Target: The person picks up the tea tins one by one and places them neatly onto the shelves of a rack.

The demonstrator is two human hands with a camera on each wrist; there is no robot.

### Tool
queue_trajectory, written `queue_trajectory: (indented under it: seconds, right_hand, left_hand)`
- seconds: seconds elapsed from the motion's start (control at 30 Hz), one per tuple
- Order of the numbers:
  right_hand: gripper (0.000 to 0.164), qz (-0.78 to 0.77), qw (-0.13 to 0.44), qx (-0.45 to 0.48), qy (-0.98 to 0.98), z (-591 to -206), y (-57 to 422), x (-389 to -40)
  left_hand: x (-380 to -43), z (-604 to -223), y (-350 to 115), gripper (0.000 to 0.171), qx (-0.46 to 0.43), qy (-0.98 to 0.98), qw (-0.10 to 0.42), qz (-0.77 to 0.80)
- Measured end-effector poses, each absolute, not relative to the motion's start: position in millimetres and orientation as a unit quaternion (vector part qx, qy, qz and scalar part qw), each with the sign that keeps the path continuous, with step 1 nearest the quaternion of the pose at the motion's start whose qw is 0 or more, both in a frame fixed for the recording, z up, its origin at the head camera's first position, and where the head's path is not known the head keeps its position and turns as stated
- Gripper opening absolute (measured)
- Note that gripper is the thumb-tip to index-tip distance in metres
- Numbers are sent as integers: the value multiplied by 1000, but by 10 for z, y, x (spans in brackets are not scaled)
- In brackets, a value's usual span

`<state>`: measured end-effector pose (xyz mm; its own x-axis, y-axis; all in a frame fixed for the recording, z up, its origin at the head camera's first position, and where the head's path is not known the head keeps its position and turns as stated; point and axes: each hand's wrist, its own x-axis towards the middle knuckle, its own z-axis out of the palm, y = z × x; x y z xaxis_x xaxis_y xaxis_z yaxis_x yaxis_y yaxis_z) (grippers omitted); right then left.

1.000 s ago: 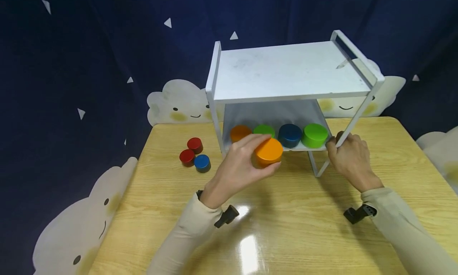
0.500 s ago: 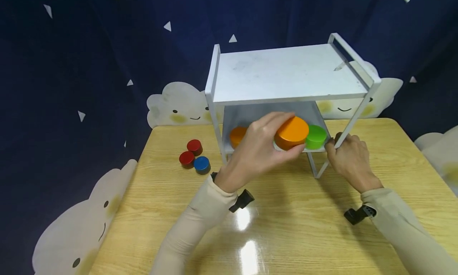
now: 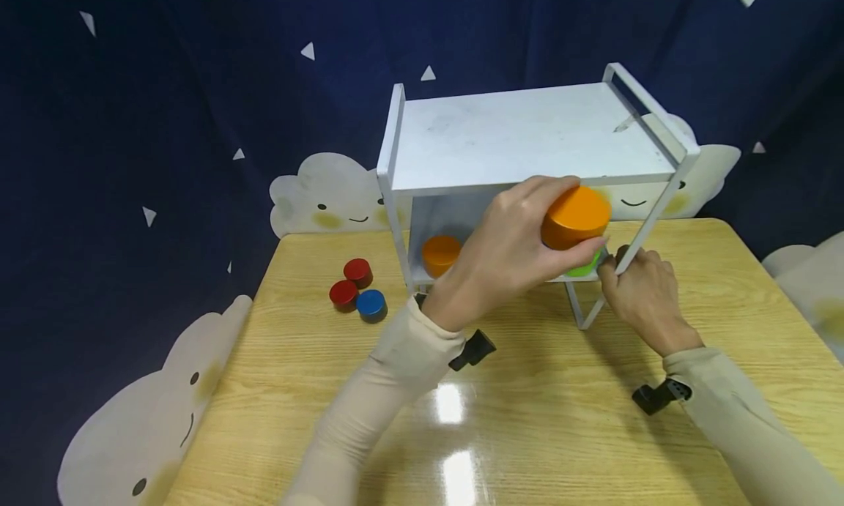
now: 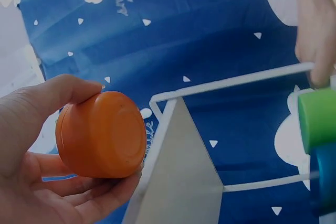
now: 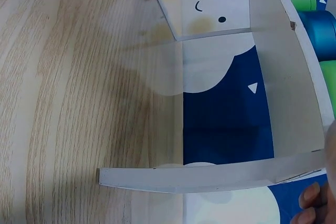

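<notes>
- Left hand (image 3: 511, 246) is clamping curled fingers round one orange cylinder (image 3: 576, 219).
- Right hand (image 3: 641, 290) is gripping one white rack (image 3: 527, 136).
- Two red cylinders (image 3: 343, 295) and one blue cylinder (image 3: 372, 306) are resting nearby.

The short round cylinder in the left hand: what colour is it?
The short round cylinder is plain orange, showing best in the left wrist view.

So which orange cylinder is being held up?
The orange cylinder in the left hand; the other orange cylinder rests on the lower shelf, at its left end.
</notes>
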<state>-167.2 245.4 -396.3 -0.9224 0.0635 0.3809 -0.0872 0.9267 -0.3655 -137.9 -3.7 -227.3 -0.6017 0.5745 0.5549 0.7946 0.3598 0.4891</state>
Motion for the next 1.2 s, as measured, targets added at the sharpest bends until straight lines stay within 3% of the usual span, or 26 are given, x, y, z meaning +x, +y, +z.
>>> queue_trajectory:
  seconds: [0.47,1.2]
  right_hand:
    - [47,189,198,8,-962,-3960,2472,-1670]
    - [44,173,191,8,-966,-3963,2448,-1636]
  left_hand:
    - [-1584,-1940,362,62,-419,-841,133,-316]
    - [-1990,-1869,773,49,-366,-883,98,-276]
